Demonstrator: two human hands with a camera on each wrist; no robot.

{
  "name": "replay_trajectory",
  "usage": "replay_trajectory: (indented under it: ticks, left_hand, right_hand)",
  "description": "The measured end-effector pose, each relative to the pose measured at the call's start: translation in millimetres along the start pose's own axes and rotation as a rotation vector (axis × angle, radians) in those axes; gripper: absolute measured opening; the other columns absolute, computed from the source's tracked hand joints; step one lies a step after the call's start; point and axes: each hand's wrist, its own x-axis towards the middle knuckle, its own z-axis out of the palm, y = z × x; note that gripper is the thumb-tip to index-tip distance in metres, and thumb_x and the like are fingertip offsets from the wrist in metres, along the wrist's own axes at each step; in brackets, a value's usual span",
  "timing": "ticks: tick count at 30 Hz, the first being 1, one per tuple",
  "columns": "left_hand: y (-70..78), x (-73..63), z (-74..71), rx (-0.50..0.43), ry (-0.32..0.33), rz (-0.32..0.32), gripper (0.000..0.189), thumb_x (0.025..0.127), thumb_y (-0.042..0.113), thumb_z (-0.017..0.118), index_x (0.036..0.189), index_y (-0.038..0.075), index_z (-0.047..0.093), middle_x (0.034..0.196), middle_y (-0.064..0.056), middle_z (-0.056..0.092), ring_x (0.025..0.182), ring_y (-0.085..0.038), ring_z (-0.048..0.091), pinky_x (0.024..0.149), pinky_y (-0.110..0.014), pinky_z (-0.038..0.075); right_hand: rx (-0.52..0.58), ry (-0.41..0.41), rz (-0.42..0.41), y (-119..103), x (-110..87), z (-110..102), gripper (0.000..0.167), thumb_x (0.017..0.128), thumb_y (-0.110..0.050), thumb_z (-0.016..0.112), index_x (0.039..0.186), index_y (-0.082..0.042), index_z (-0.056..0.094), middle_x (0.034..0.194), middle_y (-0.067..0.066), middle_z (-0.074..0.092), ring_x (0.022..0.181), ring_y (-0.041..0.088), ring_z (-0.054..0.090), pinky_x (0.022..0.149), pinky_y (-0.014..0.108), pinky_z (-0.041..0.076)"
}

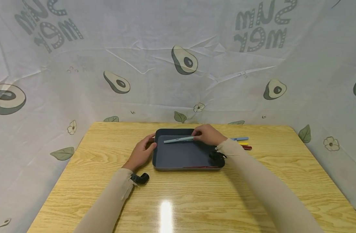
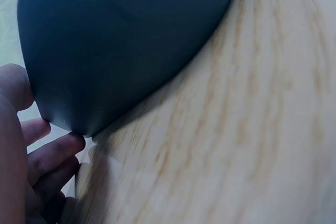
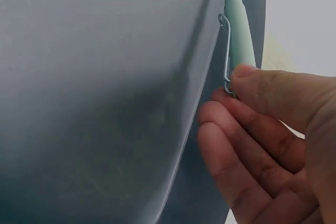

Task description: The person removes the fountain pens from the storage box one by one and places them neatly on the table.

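A dark grey rectangular tray [image 1: 180,157] lies on the wooden table. My left hand [image 1: 141,153] holds its left side near the back corner. In the left wrist view, thumb and fingers touch the edges of the tray's outer wall [image 2: 126,45]. My right hand [image 1: 208,134] pinches a pale green pen [image 1: 178,140] between thumb and fingers, over the back part of the tray. The pen's wire clip [image 3: 227,51] shows in the right wrist view. Just inside the tray's front wall, a thin red strip [image 1: 204,167] is visible; its kind is unclear.
Partly behind my right forearm, a light blue pen [image 1: 242,138], a yellow one [image 1: 244,143] and a dark red one [image 1: 247,148] lie on the table [image 1: 180,200]. A printed white cloth [image 1: 148,87] hangs behind the table's back edge.
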Motion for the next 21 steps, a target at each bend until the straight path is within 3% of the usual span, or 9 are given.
replay_trajectory:
  ticks: [11, 21]
  left_hand:
    - [3.6, -2.5, -1.7, 0.008, 0.005, -0.011, 0.052, 0.11, 0.027, 0.054, 0.159, 0.015, 0.042, 0.14, -0.014, 0.062, 0.128, -0.031, 0.06, 0.111, -0.053, 0.047]
    - [2.1, -3.6, -0.1, -0.007, 0.008, -0.001, 0.053, 0.11, 0.028, 0.055, 0.159, 0.013, 0.042, 0.14, -0.016, 0.061, 0.126, -0.032, 0.061, 0.109, -0.055, 0.048]
  right_hand:
    - [0.028, 0.11, -0.002, 7, -14.2, -1, 0.016, 0.1, -0.013, 0.071, 0.111, -0.005, 0.078, 0.101, 0.003, 0.076, 0.089, 0.019, 0.069, 0.079, 0.041, 0.058]
    - [0.117, 0.19, 0.039, 15, -38.0, -10, 0.022, 0.1, -0.015, 0.07, 0.119, -0.006, 0.077, 0.113, 0.009, 0.075, 0.102, 0.026, 0.071, 0.09, 0.046, 0.059]
